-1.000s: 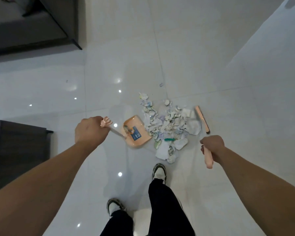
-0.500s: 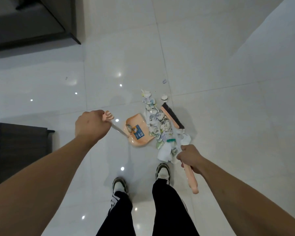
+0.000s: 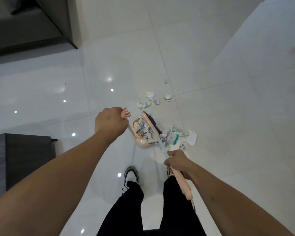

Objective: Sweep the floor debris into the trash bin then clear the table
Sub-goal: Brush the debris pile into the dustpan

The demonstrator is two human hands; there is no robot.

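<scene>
My left hand (image 3: pixel 110 122) grips the pink top of the dustpan's long handle. The peach dustpan (image 3: pixel 140 142) stands on the white tile floor and holds torn paper scraps. My right hand (image 3: pixel 176 161) grips the broom handle, whose pink end sticks out behind it. The broom head (image 3: pixel 152 124), pink with dark bristles, lies across the dustpan's mouth. A pile of paper debris (image 3: pixel 179 138) with a green piece lies just right of the broom. More scraps (image 3: pixel 149 100) are scattered farther ahead.
A dark cabinet (image 3: pixel 24 159) stands at the left. Dark furniture with a thin leg (image 3: pixel 41 31) fills the upper left. My two shoes (image 3: pixel 130 175) stand just behind the dustpan. Open tile floor spreads to the right and ahead.
The broom has swept leftward, pushing much of the pile into the dustpan. My right hand followed it to the left. Some scraps stayed behind on the right and ahead.
</scene>
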